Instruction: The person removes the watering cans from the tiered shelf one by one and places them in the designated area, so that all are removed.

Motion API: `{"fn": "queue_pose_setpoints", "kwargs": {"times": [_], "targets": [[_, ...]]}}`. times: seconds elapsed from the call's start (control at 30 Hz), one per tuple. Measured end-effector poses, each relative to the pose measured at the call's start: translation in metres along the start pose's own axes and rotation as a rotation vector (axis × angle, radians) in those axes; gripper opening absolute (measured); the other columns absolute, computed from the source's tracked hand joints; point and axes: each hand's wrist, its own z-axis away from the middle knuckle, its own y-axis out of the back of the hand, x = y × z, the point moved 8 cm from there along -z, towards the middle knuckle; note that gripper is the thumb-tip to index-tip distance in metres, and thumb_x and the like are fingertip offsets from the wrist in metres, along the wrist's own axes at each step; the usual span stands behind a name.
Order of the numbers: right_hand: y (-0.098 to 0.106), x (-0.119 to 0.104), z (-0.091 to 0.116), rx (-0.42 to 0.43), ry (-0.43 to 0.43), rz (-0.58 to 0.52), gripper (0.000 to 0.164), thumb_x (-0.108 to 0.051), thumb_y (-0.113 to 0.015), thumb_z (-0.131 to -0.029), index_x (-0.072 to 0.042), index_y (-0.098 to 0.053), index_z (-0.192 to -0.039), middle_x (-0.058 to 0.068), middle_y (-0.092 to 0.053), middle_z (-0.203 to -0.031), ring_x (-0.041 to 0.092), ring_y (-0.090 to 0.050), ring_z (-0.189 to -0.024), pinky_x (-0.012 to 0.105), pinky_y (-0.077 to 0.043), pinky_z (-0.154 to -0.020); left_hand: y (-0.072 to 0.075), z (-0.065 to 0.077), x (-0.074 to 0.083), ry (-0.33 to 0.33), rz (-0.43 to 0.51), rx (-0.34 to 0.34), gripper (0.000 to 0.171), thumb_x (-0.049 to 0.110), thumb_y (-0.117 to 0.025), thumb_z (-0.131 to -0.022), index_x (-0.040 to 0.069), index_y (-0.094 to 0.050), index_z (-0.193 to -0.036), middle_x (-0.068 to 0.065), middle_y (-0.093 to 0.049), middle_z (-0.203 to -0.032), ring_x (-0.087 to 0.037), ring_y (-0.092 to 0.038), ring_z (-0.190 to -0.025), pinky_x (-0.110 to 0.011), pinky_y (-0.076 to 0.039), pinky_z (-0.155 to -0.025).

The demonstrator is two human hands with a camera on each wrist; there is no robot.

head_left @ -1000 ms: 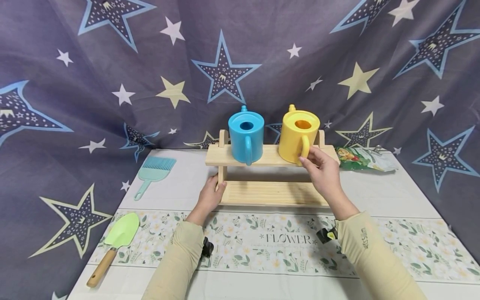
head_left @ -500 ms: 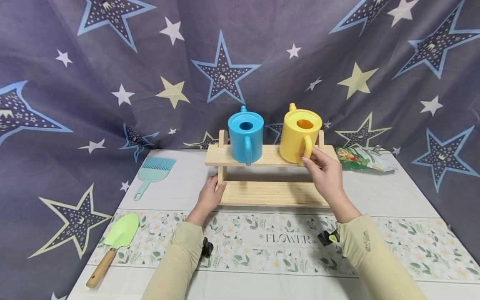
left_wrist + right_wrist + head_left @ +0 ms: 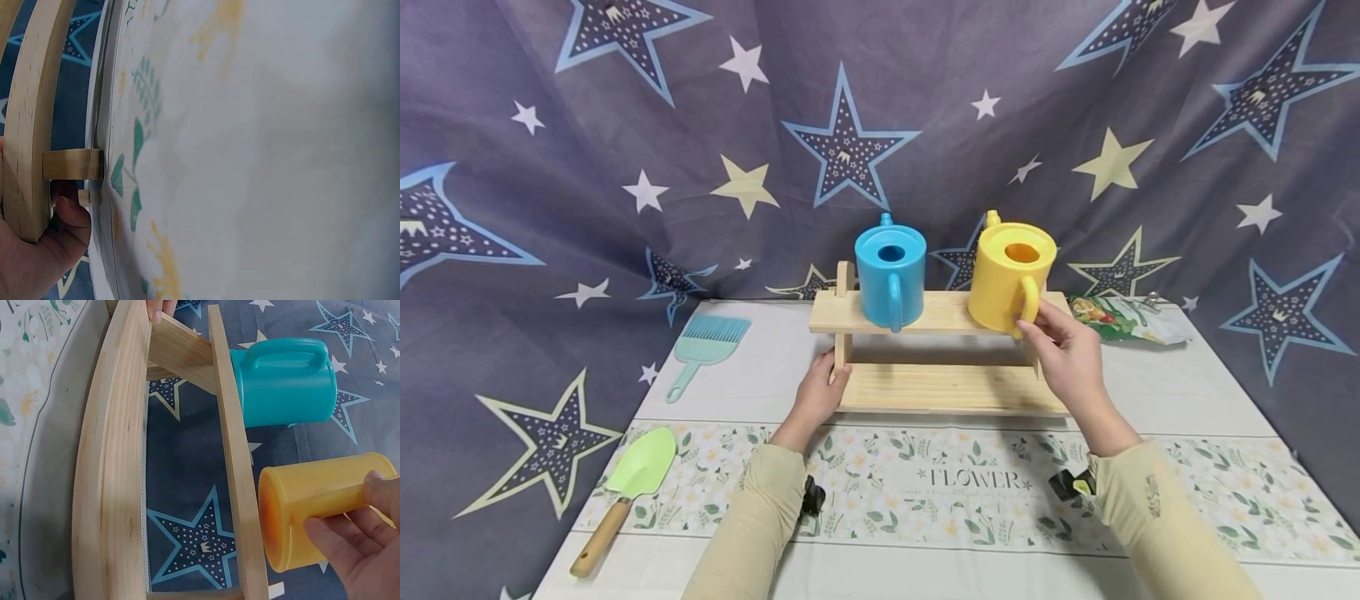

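A two-tier wooden shelf [image 3: 947, 387] stands on the table. My left hand [image 3: 820, 387] grips the left end of its lower board, the thumb on top and some fingers hidden behind the upright. On the upper board stands a blue watering can [image 3: 891, 279], its spout toward the back. To its right is a yellow watering can [image 3: 1006, 283], slightly tilted, at the upper board; I cannot tell whether its base fully rests there. My right hand [image 3: 1066, 354] pinches its handle [image 3: 331, 501] between thumb and fingers. In the left wrist view my left hand [image 3: 47, 250] curls round the board's end.
A teal brush [image 3: 711, 340] lies at the back left of the table, and a green trowel [image 3: 642, 467] with a wooden handle at the front left. Behind my right hand lies a green-and-white packet [image 3: 1127, 321]. A star-patterned curtain [image 3: 700, 150] hangs behind.
My right hand has moved right along the upper board, taking the yellow watering can with it, away from the blue one. My left hand has stayed on the shelf.
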Motion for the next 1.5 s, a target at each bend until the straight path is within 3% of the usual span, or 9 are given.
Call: {"fn": "queue_pose_setpoints", "kwargs": {"times": [0.37,0.63,1.2,1.33,1.5], "targets": [[0.010,0.037,0.000,0.025,-0.005,-0.009,0.032,-0.001,-0.069,-0.090,0.003,-0.066,-0.121,0.024,-0.070,-0.098,-0.008,-0.062,-0.080,0.009,-0.051,-0.071,-0.001,-0.001,-0.001,0.020,-0.011,-0.017,0.051,0.029,-0.046,-0.104,0.008,-0.036,-0.150,-0.016,-0.042,-0.144,-0.035,-0.041,-0.134,-0.051,-0.032,-0.111],[0.019,0.038,0.004,0.027,0.010,-0.001,0.034,-0.002,-0.068,-0.090,0.000,-0.066,-0.124,0.018,-0.070,-0.096,-0.006,-0.064,-0.081,0.011,-0.053,-0.071,0.000,-0.001,-0.002,0.019,-0.013,-0.014,0.050,0.030,-0.046,-0.104,0.009,-0.038,-0.149,-0.017,-0.045,-0.140,-0.035,-0.044,-0.131,-0.051,-0.034,-0.109],[0.040,0.038,0.016,0.057,0.014,-0.040,0.035,0.001,-0.068,-0.090,0.002,-0.064,-0.125,0.024,-0.070,-0.101,-0.003,-0.066,-0.083,0.015,-0.054,-0.074,-0.001,-0.001,-0.003,0.018,-0.010,-0.020,0.051,0.031,-0.046,-0.104,0.010,-0.038,-0.150,-0.016,-0.044,-0.141,-0.034,-0.044,-0.131,-0.052,-0.034,-0.110],[0.043,0.038,0.018,0.064,0.017,-0.033,0.035,0.003,-0.068,-0.089,0.003,-0.065,-0.124,0.018,-0.071,-0.100,-0.002,-0.066,-0.083,0.014,-0.054,-0.074,-0.002,-0.001,-0.005,0.032,-0.008,-0.026,0.052,0.033,-0.045,-0.104,0.011,-0.036,-0.150,-0.015,-0.044,-0.142,-0.033,-0.042,-0.133,-0.051,-0.032,-0.111],[0.048,0.039,0.019,0.074,0.022,-0.042,0.035,0.006,-0.068,-0.088,0.004,-0.065,-0.123,-0.002,-0.072,-0.097,-0.002,-0.066,-0.083,0.014,-0.054,-0.074,-0.002,-0.002,-0.005,0.038,-0.005,-0.031,0.052,0.033,-0.045,-0.104,0.011,-0.036,-0.151,-0.014,-0.043,-0.142,-0.033,-0.041,-0.134,-0.051,-0.032,-0.111]]}}
